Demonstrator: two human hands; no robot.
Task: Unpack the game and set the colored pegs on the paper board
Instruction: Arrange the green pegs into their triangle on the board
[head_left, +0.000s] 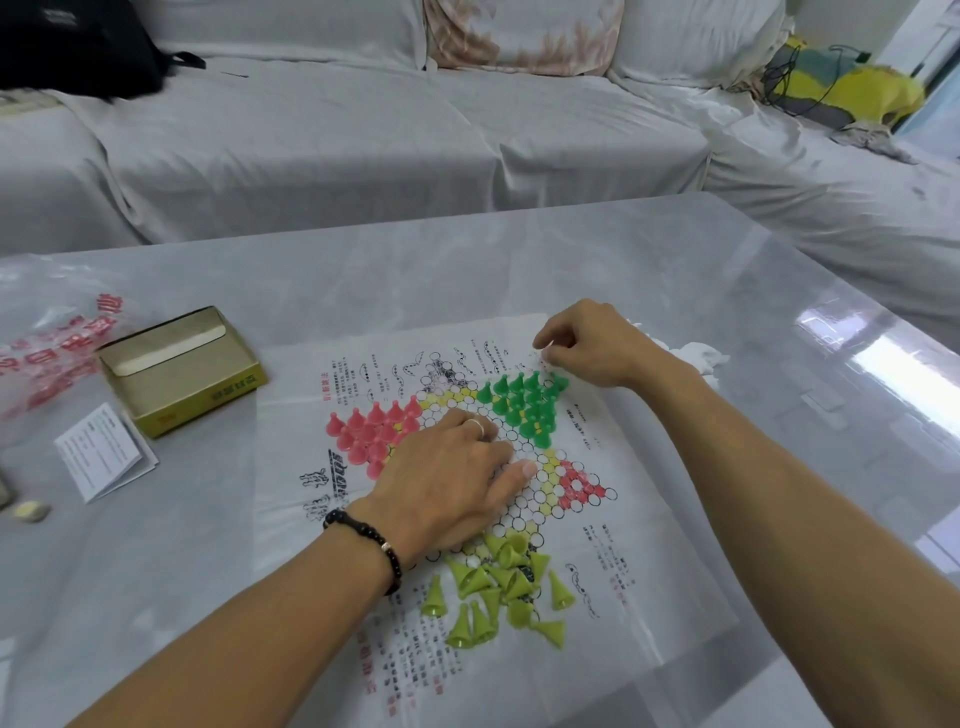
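Observation:
The paper board (613, 597) lies flat on the table with a star of printed circles. Pink pegs (371, 428) stand in the left point, dark green pegs (522, 402) in the upper right point. Yellow-green pegs (493, 587) lie tumbled in a heap at the near point. My left hand (447, 483) presses flat on the board's middle, fingers spread. My right hand (592, 345) hovers above the green pegs at the board's far corner, fingers curled with thumb and forefinger pinched; what it pinches is too small to make out.
An open yellow game box (182, 369) sits at left beside a folded leaflet (104, 452) and a clear plastic bag with red print (57, 348). Crumpled white plastic (696, 356) lies behind my right wrist. A sheet-covered sofa (363, 140) runs behind the glossy table (779, 312).

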